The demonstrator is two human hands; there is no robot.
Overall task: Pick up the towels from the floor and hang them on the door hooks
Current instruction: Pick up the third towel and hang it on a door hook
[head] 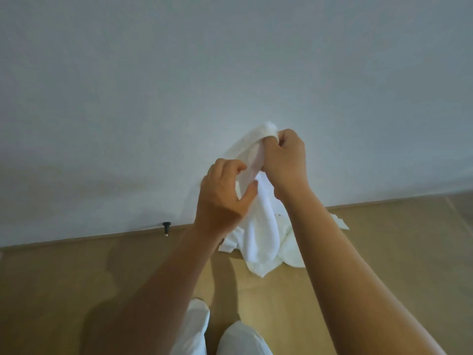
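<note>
A white towel (258,221) is held up vs. the wall (179,85), pinched at its top by the right hand (285,160); left hand (222,198) fingers are spread beside it, its lower end trailing over the floor (76,278).

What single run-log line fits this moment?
right hand: gripping white towel | left hand: open at towel | towel end on floor | hooks: unseen

Right hand (284,155) gripping white towel (261,231) (hem near floor (102,278)), left hand (222,196) loosely curled beside it

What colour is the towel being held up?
White towel, plain, no pattern; seen in the head view.
</note>
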